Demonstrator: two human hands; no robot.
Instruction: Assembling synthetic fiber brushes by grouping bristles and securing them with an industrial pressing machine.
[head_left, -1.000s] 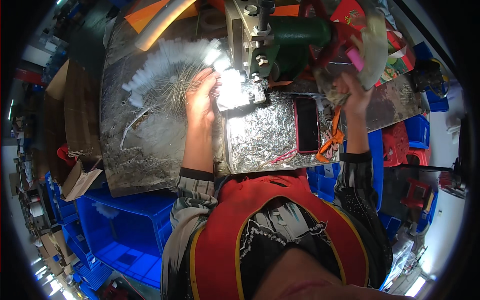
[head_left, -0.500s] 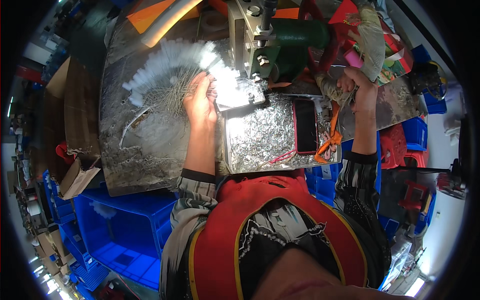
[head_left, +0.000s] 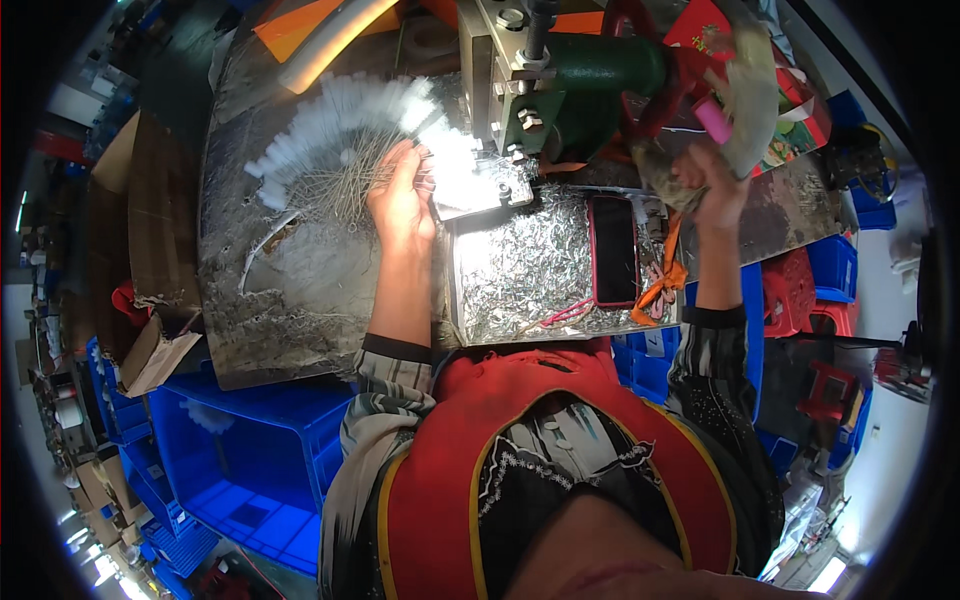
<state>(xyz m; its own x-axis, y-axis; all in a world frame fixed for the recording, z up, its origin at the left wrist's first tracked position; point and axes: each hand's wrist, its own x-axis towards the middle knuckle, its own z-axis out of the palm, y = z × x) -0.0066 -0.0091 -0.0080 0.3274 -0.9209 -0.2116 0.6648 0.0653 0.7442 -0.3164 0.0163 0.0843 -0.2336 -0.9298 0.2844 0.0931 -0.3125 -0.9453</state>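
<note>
White-tipped wire brushes (head_left: 330,130) spread in a fan over the upper left of the frame, lying on a worn worktable (head_left: 300,345), their thin stems gathering toward the left hand (head_left: 405,200). That hand touches the stem ends, thumb up and fingers bent; bright glare washes out the fingertips, so I cannot tell whether they pinch a single brush. Just beside it, near the upper centre, sits a small metal block (head_left: 505,190) at the foot of a green press (head_left: 605,75).

At the upper right the right hand (head_left: 712,185) is curled around a wrapped handle (head_left: 660,178), both blurred. A shallow tray (head_left: 453,295) at the centre holds silvery scraps (head_left: 520,265), with a dark phone (head_left: 614,250) in a red case lying on its right part. Pink cord (head_left: 567,313) trails below the phone, and an orange strip (head_left: 665,285) is knotted at the tray's right edge. A glowing lamp tube (head_left: 335,45) slants across the upper left; a blue crate (head_left: 240,408) stands at the lower left.
</note>
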